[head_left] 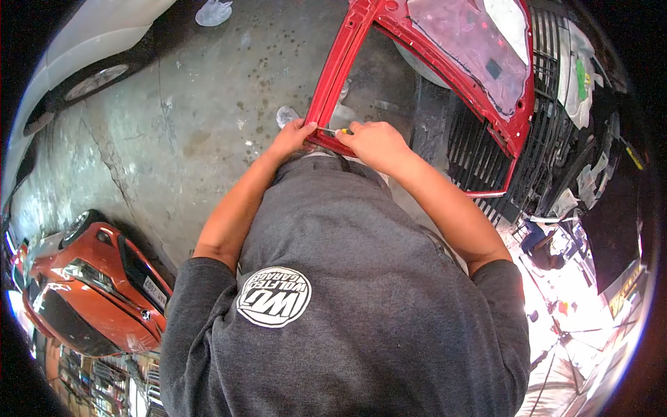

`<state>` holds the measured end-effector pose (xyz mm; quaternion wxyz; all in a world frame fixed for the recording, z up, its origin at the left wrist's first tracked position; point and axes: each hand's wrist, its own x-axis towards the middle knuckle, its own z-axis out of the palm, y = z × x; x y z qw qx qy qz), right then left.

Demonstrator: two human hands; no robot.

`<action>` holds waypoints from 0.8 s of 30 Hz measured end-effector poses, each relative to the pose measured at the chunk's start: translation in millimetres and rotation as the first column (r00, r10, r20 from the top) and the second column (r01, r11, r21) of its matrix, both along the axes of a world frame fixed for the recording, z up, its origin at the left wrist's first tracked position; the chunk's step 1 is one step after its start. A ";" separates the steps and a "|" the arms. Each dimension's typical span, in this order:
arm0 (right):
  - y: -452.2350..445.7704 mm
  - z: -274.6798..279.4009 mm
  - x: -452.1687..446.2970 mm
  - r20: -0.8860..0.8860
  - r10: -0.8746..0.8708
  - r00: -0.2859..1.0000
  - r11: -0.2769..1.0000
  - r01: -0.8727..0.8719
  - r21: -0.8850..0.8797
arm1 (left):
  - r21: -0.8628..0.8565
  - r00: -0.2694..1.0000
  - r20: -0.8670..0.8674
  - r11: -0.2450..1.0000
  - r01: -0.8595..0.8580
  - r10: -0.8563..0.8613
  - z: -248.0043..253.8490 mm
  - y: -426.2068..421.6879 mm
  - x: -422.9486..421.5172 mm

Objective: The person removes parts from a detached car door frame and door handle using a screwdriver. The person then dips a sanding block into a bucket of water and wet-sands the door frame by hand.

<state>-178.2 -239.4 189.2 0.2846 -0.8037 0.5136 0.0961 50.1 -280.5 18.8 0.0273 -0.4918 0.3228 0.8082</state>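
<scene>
Our dark grey shirt (389, 299), nearest the camera, bore a round logo (274, 297) on which we read GARAGE and WOLFTE, the rest unclear. Just beyond it was the red car door (342, 66). Our left hand (292, 139) was curled around the door's near corner, thumb on top; our right hand (376, 144) wrapped a yellow-handled tool (345, 131) just beside that corner. Black slats (471, 149) lay right of the door; left, well apart, stood an orange car (114, 299), its number plate (154, 292) hard to read.
</scene>
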 end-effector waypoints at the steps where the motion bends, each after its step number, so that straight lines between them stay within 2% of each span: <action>1: -3.2 -0.1 -2.8 -0.007 0.009 1.000 1.000 -0.009 0.019 | 0.045 0.999 0.014 0.998 -0.034 0.034 -0.4 -1.3 -0.2; 5: -4.4 -9.4 -5.5 0.076 -0.070 0.995 0.993 0.063 0.096 | 0.066 0.999 -0.031 0.997 -0.032 0.034 -5.9 -5.1 5.0; 11: -3.3 32.7 -4.6 -0.046 -0.197 0.979 0.964 0.203 0.170 | 0.091 0.996 -0.064 0.994 -0.054 0.060 14.2 -5.2 7.9; 14: 10.8 35.3 -13.3 -0.025 -0.356 0.934 0.925 0.356 0.135 | 0.134 0.993 -0.087 0.989 -0.068 0.080 10.4 -5.7 5.7; 17: 17.3 40.9 -10.9 -0.050 -0.456 0.888 0.860 0.455 0.229 | 0.209 0.985 -0.110 0.972 -0.106 0.131 13.5 -11.2 3.5; 20: 41.0 25.4 -4.4 0.096 -0.627 0.773 0.768 0.593 0.241 | 0.212 0.981 -0.137 0.971 -0.108 0.139 6.0 -8.7 4.0; 23: 65.0 -1.9 0.6 0.193 -0.643 0.741 0.759 0.584 0.289 | 0.176 0.983 -0.123 0.978 -0.114 0.137 14.4 -11.9 -0.4; 24: 62.3 0.2 3.2 0.169 -0.649 0.742 0.747 0.579 0.327 | 0.181 0.983 -0.125 0.977 -0.109 0.133 15.7 -11.4 0.7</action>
